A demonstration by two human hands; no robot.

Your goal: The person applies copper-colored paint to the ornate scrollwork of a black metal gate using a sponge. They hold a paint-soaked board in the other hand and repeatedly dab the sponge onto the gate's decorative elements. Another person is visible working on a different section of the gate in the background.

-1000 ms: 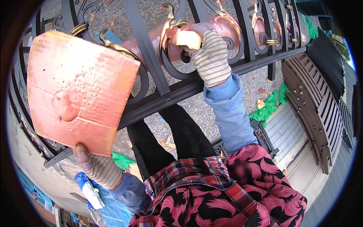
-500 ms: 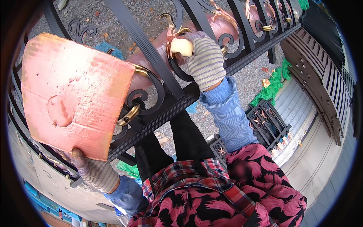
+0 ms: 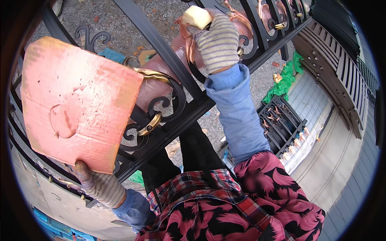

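My left hand, in a striped glove, pinches the lower edge of a cardboard sheet smeared with pink paint, its thumb on top. A round wet mark shows on the sheet. My right hand, gloved alike, grips a pale yellow sponge at the scrollwork of a black metal railing. Beside the sponge, the curled leaf ornament is coated pink. Nearer the sheet, a scroll carries gold on its leaf and on a ring collar. The fingertips behind the sponge are partly hidden.
Under the railing lies a pink plastic-wrapped roll on gravel. To the right are green netting, a smaller black panel with pink ornaments, and a brown slatted metal panel. More scrolls with gold collars continue along the railing.
My right hand with the sponge has moved up along the pink leaf ornament. The sponge has turned in my fingers. My left hand still holds the cardboard in nearly the same place.
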